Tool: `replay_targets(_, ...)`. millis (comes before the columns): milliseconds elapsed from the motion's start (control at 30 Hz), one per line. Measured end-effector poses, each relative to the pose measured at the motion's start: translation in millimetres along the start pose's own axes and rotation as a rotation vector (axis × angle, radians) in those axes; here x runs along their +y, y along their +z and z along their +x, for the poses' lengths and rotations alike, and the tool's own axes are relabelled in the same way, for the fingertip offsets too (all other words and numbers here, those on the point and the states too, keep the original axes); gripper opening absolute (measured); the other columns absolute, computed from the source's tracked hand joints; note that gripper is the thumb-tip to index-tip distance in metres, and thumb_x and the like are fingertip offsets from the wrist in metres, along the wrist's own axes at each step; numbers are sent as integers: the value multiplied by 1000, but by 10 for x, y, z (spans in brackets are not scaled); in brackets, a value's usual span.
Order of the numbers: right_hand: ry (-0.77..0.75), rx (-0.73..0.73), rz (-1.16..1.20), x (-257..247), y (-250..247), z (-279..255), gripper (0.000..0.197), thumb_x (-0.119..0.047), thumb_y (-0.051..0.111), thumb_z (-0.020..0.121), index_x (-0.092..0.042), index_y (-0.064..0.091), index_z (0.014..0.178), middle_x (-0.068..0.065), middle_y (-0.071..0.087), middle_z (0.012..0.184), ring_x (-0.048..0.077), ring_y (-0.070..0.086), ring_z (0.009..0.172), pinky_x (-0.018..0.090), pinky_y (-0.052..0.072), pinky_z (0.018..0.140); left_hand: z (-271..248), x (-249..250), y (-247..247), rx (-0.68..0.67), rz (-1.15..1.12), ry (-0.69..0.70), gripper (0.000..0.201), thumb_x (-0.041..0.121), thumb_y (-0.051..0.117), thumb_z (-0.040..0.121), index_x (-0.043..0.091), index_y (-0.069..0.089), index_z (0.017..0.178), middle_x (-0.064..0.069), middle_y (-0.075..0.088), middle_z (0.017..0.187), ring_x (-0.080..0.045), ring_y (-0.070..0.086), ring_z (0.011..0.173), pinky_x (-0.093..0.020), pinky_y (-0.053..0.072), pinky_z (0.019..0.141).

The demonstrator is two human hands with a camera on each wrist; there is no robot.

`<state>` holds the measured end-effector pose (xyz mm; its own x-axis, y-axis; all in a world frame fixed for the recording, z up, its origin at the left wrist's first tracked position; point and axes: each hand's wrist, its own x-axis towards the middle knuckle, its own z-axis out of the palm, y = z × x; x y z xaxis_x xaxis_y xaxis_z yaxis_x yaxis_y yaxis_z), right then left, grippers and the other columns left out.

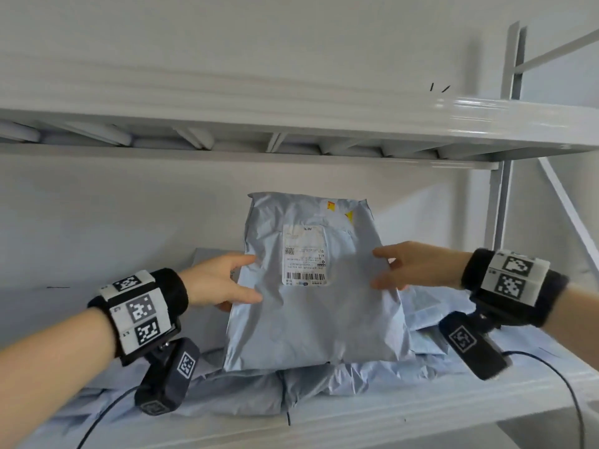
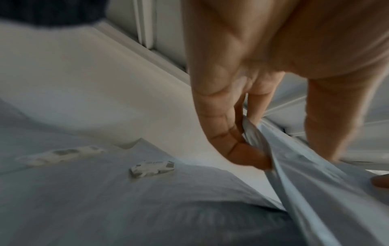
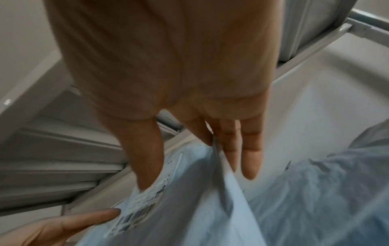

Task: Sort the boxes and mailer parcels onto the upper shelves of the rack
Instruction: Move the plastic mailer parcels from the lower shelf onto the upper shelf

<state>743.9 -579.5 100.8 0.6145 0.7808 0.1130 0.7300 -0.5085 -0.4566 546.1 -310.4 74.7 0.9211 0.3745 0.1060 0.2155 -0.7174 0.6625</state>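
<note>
Both hands (image 1: pixel 220 280) (image 1: pixel 411 267) pinch mailer (image 1: pixel 311 306) edges (long axis upright).

grey mailer parcel (image 1: pixel 311 286), white label facing out, tilted up atop a pile of other mailers (image 1: pixel 246 396) on the rack shelf (image 1: pixel 421 413).

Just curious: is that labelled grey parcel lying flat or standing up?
Standing up: both hands hold the mailer by its side edges, label facing out.
</note>
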Motion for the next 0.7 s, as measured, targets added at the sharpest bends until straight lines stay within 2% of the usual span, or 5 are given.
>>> replay_targets(167,22,-101,-251,83,-130,521,72,-54,70,80,-6,51,131,5,63,121,23,59,108,39,43,103,396,159,13,-82,27,-85,48,18,79,77,38,45,104,9,65,99,-8,69,85,-36,58,84)
replay_targets(367,58,-176,-320,288,-68,998,73,-61,73,73,-14,53,125,0,61,120,20,57,109,40,42,104,744,149,135,-129,133,-173,101,32,81,74,21,16,152,7,49,128,-6,58,98,-20,54,75)
replay_targets(500,77,-236,-342,439,40,1135,80,-66,73,68,-19,52,128,-1,63,121,20,58,112,40,43,105,852,110,205,-161,197,-166,68,32,78,77,25,43,135,8,45,122,10,47,81,-7,47,58)
replay_targets(600,89,-248,-381,514,96,1169,74,-69,69,70,-20,58,124,-2,65,120,17,59,109,37,43,104,884,99,253,-118,323,-122,75,39,76,78,18,40,140,-3,36,145,-4,47,113,-12,40,92)
replay_targets(700,112,-285,-444,563,160,1148,78,-77,62,70,-23,56,125,-5,62,125,15,58,111,36,41,105,913,56,333,-115,502,-114,93,54,71,76,23,25,150,-5,-7,159,-21,6,146,-26,12,115)
